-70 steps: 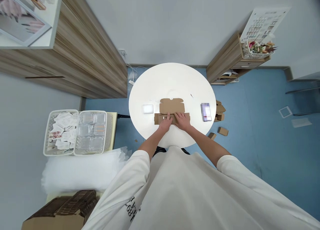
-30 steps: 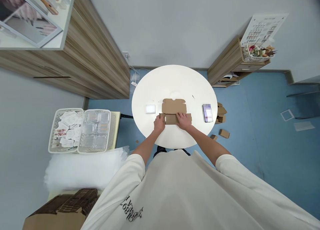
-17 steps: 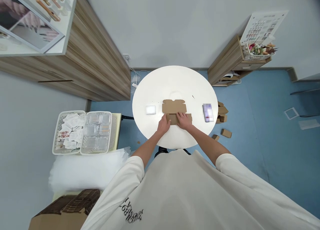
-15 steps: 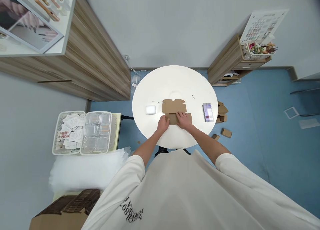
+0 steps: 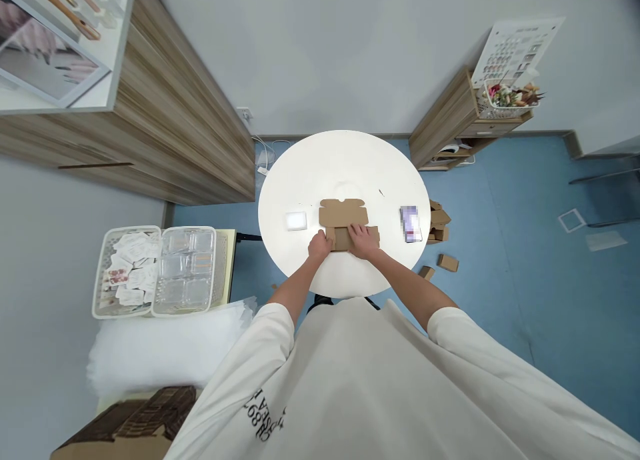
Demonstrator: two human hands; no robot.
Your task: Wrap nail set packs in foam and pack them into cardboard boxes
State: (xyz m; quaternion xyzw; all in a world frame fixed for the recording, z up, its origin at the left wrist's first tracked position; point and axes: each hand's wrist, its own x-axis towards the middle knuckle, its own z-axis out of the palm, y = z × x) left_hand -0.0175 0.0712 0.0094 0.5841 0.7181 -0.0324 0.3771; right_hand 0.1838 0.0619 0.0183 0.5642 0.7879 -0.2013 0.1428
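Note:
A brown cardboard box (image 5: 343,213), partly unfolded, lies near the front half of the round white table (image 5: 345,167). Its notched lid panel spreads flat toward the far side, and its lower part is between my hands. My left hand (image 5: 320,245) grips the lower part's left end, fingers closed at the side flap. Over the right portion, my right hand (image 5: 363,241) has its fingers bent onto the cardboard, holding it; the thumb is hard to make out. Left of the box is a small white rectangular item (image 5: 296,221). To its right sits a purple-and-white pack (image 5: 411,224), partly blurred.
Several small cardboard boxes (image 5: 448,263) are on the blue floor at right. White baskets (image 5: 214,273) with cards and clear cases stand at left, beside a stack of white translucent sheets (image 5: 165,347). A wooden cabinet (image 5: 190,107) and a small shelf unit (image 5: 445,123) flank the table.
The whole view has shifted slightly. At the box's left end, the side flap by my left hand now shows more upright. My right hand remains on the cardboard, with little movement.

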